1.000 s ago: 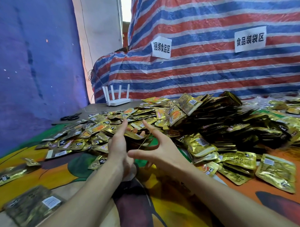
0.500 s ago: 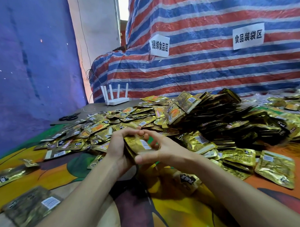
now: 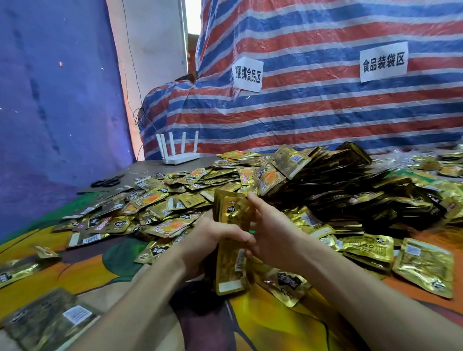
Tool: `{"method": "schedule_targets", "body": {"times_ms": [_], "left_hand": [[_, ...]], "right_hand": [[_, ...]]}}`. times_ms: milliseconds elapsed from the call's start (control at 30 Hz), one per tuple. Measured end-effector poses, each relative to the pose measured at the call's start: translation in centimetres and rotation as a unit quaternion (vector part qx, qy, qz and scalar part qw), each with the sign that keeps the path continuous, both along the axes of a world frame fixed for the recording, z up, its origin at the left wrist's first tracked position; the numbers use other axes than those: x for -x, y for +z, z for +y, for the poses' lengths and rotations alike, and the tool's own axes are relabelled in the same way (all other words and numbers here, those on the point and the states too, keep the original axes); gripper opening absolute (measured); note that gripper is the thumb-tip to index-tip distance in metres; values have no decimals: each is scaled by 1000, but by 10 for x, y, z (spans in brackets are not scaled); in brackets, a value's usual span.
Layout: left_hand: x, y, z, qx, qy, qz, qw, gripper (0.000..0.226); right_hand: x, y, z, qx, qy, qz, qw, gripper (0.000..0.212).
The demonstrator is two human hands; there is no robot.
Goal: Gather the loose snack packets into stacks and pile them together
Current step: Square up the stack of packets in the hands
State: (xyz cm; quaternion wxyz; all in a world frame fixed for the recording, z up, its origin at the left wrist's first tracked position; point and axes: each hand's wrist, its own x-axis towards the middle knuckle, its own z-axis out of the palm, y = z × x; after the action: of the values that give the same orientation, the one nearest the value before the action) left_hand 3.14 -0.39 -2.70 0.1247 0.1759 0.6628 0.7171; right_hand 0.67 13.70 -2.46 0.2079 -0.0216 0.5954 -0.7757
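You hold a small stack of gold foil snack packets (image 3: 232, 214) on edge between both hands, above the near middle of the bench (image 3: 92, 269). Standing it upright like this likely lets you square the packet edges, so the bundle sits flat when you lay it down. One packet hangs lower than the rest, its barcode end pointing at the bench, so the stack does not look even yet.

Your left hand (image 3: 210, 240) wraps the stack from the left side, fingers curled round it and thumb across the front. Your right hand (image 3: 275, 235) clamps the opposite side, forefinger raised along the upper right edge as a guide. Its other fingers are hidden behind the packets.

Loose gold foil packets (image 3: 158, 214) lie scattered flat toward the left edge, still to be gathered. A tall heap of gold and dark foil packets (image 3: 343, 189) rises toward the far right, probably where finished bundles belong. A white router with upright antennas (image 3: 178, 152) and black scissors (image 3: 106, 182) sit at the far left corner, well apart from your hands.
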Motion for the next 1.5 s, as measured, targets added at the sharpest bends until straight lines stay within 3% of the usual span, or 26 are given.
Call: {"method": "schedule_targets", "body": {"times_ms": [67,200,333,400,500,600,767,900,1000,1133,1300,1400,1500], "left_hand": [[0,2,-3,0,-44,-33,998,22],[4,5,-13,-99,-126,-134,978,18],[6,0,-13,-91,-157,-117,976,30],[6,-1,-10,-68,-172,-112,976,37],[6,0,-10,-44,-159,-94,982,40],[6,2,-12,-14,-149,-95,984,36],[9,2,-17,9,-112,-109,988,44],[14,7,-16,-39,62,-93,993,29],[25,10,-16,-195,222,-62,953,11],[30,9,-15,-313,321,-41,893,23],[26,5,0,-320,292,-67,899,46],[23,4,6,-331,187,-124,916,42],[22,3,5,-321,132,-137,928,33]], "right_hand": [[0,0,5,-17,38,-2,999,59],[5,9,25,-3,65,-21,998,33],[15,6,37,-124,5,19,992,24],[20,5,39,-63,-35,43,996,22],[22,5,34,138,-79,48,986,32],[21,4,29,207,-83,78,972,49],[14,0,27,106,-104,139,979,71],[8,-4,23,5,-99,195,976,87],[1,-10,12,-57,-71,224,970,72],[-9,-17,-15,-95,-52,293,950,60],[-12,-20,-24,-151,-95,381,907,82],[-9,-18,-17,-148,-107,414,892,73],[-4,-20,-13,-135,-116,393,902,61]]}}
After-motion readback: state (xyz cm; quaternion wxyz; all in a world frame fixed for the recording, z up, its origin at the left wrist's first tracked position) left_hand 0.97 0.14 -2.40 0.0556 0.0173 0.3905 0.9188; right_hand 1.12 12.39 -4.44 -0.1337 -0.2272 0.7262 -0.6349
